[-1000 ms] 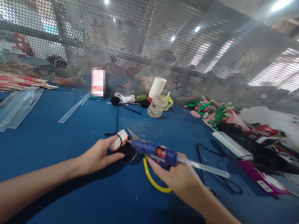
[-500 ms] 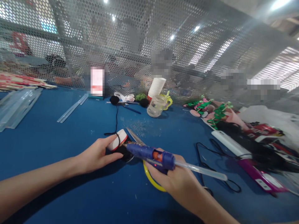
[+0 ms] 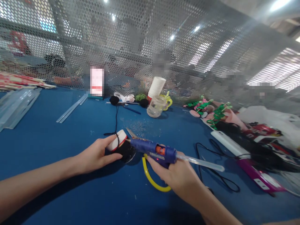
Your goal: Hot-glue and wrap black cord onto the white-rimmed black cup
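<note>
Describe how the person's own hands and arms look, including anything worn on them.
The left hand and right hand are ungloved, with no ring or watch visible. The left forearm and right forearm are slender, and no sleeve shows on the parts in view.

The right hand (image 3: 180, 176) hides most of the glue gun's (image 3: 145, 147) handle; the gun covers the middle of the scissors (image 3: 150, 179). The left edge crops the clear plastic strips (image 3: 18, 107).
</note>
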`<state>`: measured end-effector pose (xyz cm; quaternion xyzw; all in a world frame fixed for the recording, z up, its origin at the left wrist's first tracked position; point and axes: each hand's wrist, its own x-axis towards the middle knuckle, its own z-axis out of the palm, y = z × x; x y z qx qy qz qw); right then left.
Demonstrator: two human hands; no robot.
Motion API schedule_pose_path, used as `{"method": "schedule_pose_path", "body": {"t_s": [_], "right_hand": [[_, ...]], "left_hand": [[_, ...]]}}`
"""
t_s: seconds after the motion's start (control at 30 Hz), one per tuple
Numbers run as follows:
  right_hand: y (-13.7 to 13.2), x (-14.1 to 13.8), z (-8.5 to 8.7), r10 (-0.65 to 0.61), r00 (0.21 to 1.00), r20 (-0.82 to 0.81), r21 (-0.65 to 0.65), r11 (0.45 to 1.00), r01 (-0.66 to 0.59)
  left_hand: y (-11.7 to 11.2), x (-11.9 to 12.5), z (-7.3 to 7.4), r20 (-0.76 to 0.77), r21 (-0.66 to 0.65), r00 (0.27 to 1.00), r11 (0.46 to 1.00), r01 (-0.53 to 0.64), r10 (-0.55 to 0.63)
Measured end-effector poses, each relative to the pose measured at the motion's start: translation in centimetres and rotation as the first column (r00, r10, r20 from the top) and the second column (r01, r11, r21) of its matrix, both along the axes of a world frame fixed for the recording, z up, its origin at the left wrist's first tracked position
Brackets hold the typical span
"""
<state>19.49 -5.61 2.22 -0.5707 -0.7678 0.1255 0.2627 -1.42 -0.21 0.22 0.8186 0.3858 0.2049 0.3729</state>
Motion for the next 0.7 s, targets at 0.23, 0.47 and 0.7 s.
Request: {"method": "schedule_pose_path", "body": {"t_s": [0.23, 0.47, 0.7], "right_hand": [[0.0, 1.0, 0.0, 0.112, 0.993, 0.039, 0.091, 0.989, -0.115], [0.4, 0.3, -0.4, -0.047, 0.999, -0.011, 0.049, 0.998, 0.048], [0.0, -0.2, -0.6, -0.028, 1.0, -0.011, 0.044, 0.999, 0.028]], "left_hand": [[0.1, 0.0, 0.1, -0.01, 0.0, 1.0, 1.0, 0.008, -0.008], [0.0, -0.1, 0.2, 0.001, -0.002, 1.0, 1.0, 0.018, -0.018], [0.1, -0.1, 0.0, -0.025, 0.005, 1.0, 1.0, 0.002, -0.001]]}}
